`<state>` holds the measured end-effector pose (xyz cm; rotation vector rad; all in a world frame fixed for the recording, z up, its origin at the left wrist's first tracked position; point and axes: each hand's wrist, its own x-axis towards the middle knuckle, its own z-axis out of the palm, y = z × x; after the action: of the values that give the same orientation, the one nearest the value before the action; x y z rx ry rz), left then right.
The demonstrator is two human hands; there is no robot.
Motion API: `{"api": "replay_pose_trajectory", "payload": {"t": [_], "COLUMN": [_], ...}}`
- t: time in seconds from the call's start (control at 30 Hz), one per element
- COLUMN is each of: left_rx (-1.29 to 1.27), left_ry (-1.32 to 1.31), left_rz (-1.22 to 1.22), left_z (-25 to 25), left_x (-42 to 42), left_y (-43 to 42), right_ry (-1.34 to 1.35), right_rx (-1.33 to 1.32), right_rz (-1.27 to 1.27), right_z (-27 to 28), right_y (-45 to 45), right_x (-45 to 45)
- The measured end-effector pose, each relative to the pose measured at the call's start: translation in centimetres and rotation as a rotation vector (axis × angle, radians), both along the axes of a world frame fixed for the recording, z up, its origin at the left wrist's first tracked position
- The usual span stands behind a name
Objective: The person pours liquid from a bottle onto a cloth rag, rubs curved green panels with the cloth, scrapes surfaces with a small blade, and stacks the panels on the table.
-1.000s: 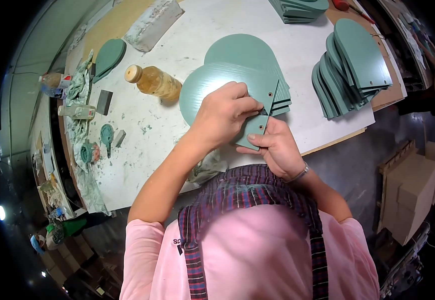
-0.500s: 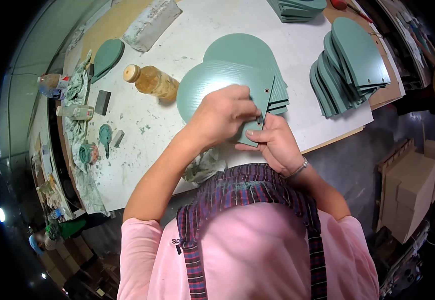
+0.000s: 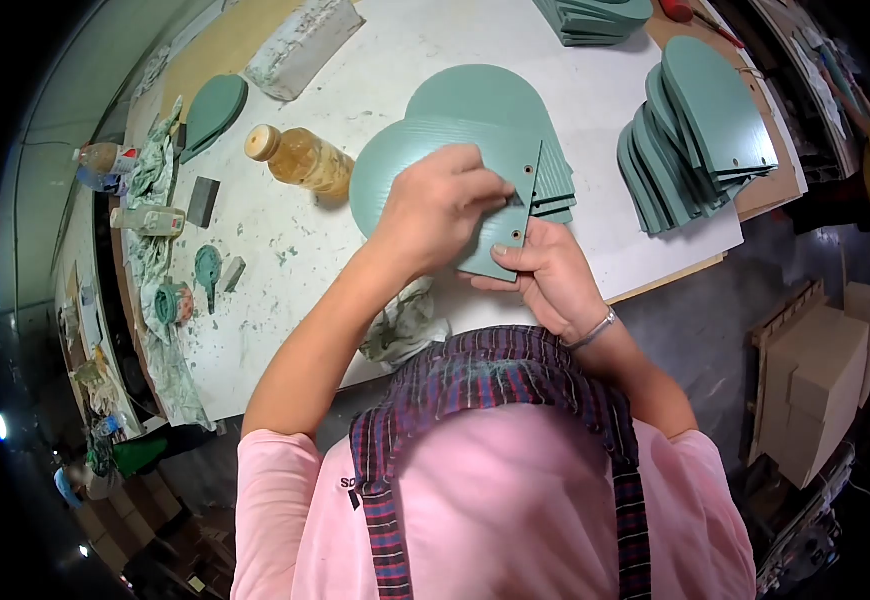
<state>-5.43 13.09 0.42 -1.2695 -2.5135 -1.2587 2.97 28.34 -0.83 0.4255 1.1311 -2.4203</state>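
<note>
My right hand [image 3: 553, 275], with a bracelet at the wrist, grips the lower corner of a green rounded panel [image 3: 395, 165], thumb on top and fingers beneath. The panel has a straight edge with two small holes and lies tilted over a stack of similar green panels [image 3: 480, 92]. My left hand [image 3: 440, 205] is closed over the panel's face near that edge. A small dark flat piece [image 3: 516, 200] sticks out from its fingertips; I cannot tell what it is.
Green panels [image 3: 700, 130] are stacked at the right, others [image 3: 595, 18] at the back. A bottle of yellowish liquid [image 3: 305, 165], a dark block [image 3: 204, 202], a green-smeared scoop [image 3: 208, 270], a rag [image 3: 405, 325] and a white block [image 3: 305, 50] lie on the table [image 3: 285, 300]. Cardboard boxes [image 3: 820, 385] stand at the right.
My left hand has shifted slightly up along the panel's edge, and the dark piece at its fingertips now shows. The panel edge has tilted a little; my right hand keeps its grip.
</note>
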Motion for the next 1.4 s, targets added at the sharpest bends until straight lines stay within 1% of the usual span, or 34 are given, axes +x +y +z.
{"api": "replay_pose_trajectory", "payload": {"t": [0.07, 0.1, 0.17, 0.2, 0.23, 0.27, 0.3, 0.33, 0.37, 0.43, 0.47, 0.53, 0.57, 0.63, 0.7, 0.73, 0.77, 0.8, 0.83, 0.87, 0.9, 0.93, 0.97, 1.03, 1.1, 1.17, 1.23, 1.27, 1.3, 1.37, 1.4], "left_rx": [0.006, 0.01, -0.077, -0.144, -0.124, -0.074, -0.041, -0.075, -0.084, -0.111, -0.107, -0.055, -0.059, -0.053, -0.072, -0.114, -0.164, -0.194, -0.177, -0.148, -0.074, -0.084, -0.095, -0.111, -0.087, -0.082, -0.145, -0.088, -0.089, -0.076, -0.123], "left_ry": [0.025, 0.024, 0.075, 0.036, 0.037, 0.072, 0.047, 0.074, 0.068, 0.086, 0.093, 0.019, -0.05, -0.043, 0.081, 0.133, 0.063, -0.018, 0.031, 0.036, 0.044, 0.022, 0.022, 0.042, 0.051, 0.046, 0.12, 0.084, 0.081, 0.051, 0.106], "left_rz": [0.12, 0.118, -0.018, 0.001, 0.05, 0.127, 0.203, 0.233, 0.226, 0.032, 0.02, 0.065, 0.15, 0.238, 0.051, 0.018, 0.032, 0.133, 0.23, 0.346, 0.338, 0.265, 0.288, 0.125, 0.287, 0.304, 0.058, 0.065, 0.069, 0.232, 0.127], "left_z": [-0.2, -0.2, 0.3, 0.6, 0.2, -0.5, -0.5, 0.0, 0.5, 1.5, 1.6, 1.4, 0.5, 0.9, 1.4, 1.2, 1.0, 0.1, 0.4, 0.7, 0.7, 0.7, 0.8, 0.5, 0.3, 0.4, 0.6, 0.4, 0.2, -0.1, 0.5], "left_x": [0.1, 0.3, 0.5, 0.4, -0.1, -0.7, -1.3, -1.6, -1.0, 0.5, 0.3, -0.1, -1.2, -1.8, -0.3, -0.2, -0.7, -1.8, -3.0, -3.5, -3.2, -2.2, -1.8, -1.3, -3.0, -2.3, -0.9, -1.2, -1.5, -2.0, -1.1], "left_y": [0.4, 0.3, -0.3, -0.6, -0.5, -0.4, -0.2, -0.2, 0.1, 0.8, 1.1, 1.0, 0.4, 0.5, 0.9, 0.7, 0.0, -0.8, -0.9, -0.8, -0.7, -0.5, -0.4, -0.3, -0.6, -0.5, -0.3, -0.5, -0.5, -0.4, -0.4], "right_ry": [-0.014, -0.026, -0.019, 0.002, -0.015, -0.076, -0.101, -0.102, -0.079, -0.068, -0.061, -0.059, -0.04, -0.049, -0.011, -0.012, -0.024, -0.005, -0.05, -0.031, -0.035, -0.029, -0.033, 0.003, -0.007, -0.011, -0.002, -0.003, -0.005, -0.009, -0.016], "right_rx": [0.009, 0.018, 0.009, 0.017, 0.015, -0.017, -0.084, -0.111, -0.106, -0.137, -0.135, -0.128, -0.128, -0.105, -0.125, -0.146, -0.144, -0.109, -0.04, -0.038, -0.038, -0.041, -0.016, -0.041, -0.033, -0.02, -0.041, -0.04, -0.039, -0.037, -0.024], "right_rz": [-0.012, -0.021, -0.009, -0.019, -0.078, -0.048, -0.031, -0.044, -0.051, -0.092, -0.104, -0.122, -0.121, -0.061, -0.135, -0.145, -0.151, -0.096, -0.058, -0.064, -0.064, -0.055, -0.039, -0.037, -0.027, -0.028, -0.061, -0.057, -0.048, -0.037, -0.027], "right_z": [-0.1, -0.2, -1.0, -0.9, -0.1, -0.5, -0.5, -0.2, -0.3, 0.0, -0.2, -0.4, -0.5, -1.1, -1.2, -0.9, -0.9, -1.7, -1.1, -1.2, -0.8, -1.1, -1.1, -1.0, -0.8, -0.7, -0.8, -0.8, -0.8, -0.9, -1.1], "right_y": [0.1, 0.1, -0.6, -0.2, -0.6, -0.7, -0.8, -0.8, -0.9, -0.7, -0.8, -0.9, -0.6, -0.1, -0.3, -0.4, -0.6, -0.8, -0.6, -0.7, -0.5, -0.4, -0.1, 0.0, 0.0, 0.0, -0.2, -0.2, -0.2, 0.0, 0.1], "right_x": [0.0, 0.0, 0.3, 0.0, -0.1, -0.2, -0.2, 0.1, 0.4, 0.4, 0.2, 0.0, -0.1, -0.3, -0.1, -0.2, -0.3, -0.3, -0.3, -0.2, -0.2, -0.1, -0.1, -0.2, -0.2, -0.2, -0.3, -0.4, -0.4, -0.2, -0.1]}}
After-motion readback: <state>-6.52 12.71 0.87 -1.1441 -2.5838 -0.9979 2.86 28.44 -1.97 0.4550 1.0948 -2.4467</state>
